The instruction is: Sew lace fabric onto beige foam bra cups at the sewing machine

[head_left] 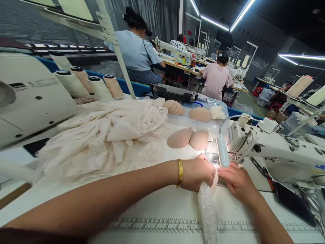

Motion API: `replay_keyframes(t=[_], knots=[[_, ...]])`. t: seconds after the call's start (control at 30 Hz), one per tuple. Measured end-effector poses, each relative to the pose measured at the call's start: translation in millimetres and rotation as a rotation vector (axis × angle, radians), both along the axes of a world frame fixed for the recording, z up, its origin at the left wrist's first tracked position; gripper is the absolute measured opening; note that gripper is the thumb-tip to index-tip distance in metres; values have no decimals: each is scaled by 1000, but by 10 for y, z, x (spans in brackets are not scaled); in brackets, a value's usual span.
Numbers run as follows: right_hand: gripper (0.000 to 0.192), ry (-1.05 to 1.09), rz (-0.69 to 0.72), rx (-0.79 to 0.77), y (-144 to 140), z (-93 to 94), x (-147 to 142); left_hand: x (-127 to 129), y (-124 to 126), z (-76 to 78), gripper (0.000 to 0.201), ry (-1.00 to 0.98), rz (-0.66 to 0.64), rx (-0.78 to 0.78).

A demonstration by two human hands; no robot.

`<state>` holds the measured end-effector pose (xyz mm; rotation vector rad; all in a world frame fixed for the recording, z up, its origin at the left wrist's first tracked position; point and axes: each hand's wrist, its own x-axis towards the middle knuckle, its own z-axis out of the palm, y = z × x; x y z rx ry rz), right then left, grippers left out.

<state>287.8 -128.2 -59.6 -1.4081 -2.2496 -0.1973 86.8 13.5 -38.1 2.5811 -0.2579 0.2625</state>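
Note:
My left hand [198,172], with a gold bracelet [180,173] at the wrist, is closed around a strip of white lace fabric [207,210] that hangs toward the table's front edge. Just left of the sewing machine's needle area, the fist rests low over the bed. My right hand [237,179] lies on the other side, its fingers stretched out and pressing the pale fabric flat beside the needle. A lamp [222,150] lights this spot and partly hides the needle of the sewing machine [269,142]. Two beige bra cups [179,138] lie just behind my left hand.
A heap of cream lace fabric [111,132] covers the left side. Behind it stand thread cones [93,88]. A clear plastic tray [220,105] holds more cups. Scissors [259,166] and a phone [294,203] lie at right. People sit at machines beyond.

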Motion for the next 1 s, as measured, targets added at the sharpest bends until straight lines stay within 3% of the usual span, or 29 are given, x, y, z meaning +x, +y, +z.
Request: replay_keyframes(t=[0.17, 0.63, 1.0], knots=[[34, -36, -114, -94, -17, -13, 24, -44, -41, 4, 13, -15, 34, 80], [45, -97, -241, -69, 3, -109, 75, 3, 7, -21, 14, -21, 88, 218], [38, -112, -246, -93, -19, -118, 76, 3, -23, -17, 13, -8, 90, 217]])
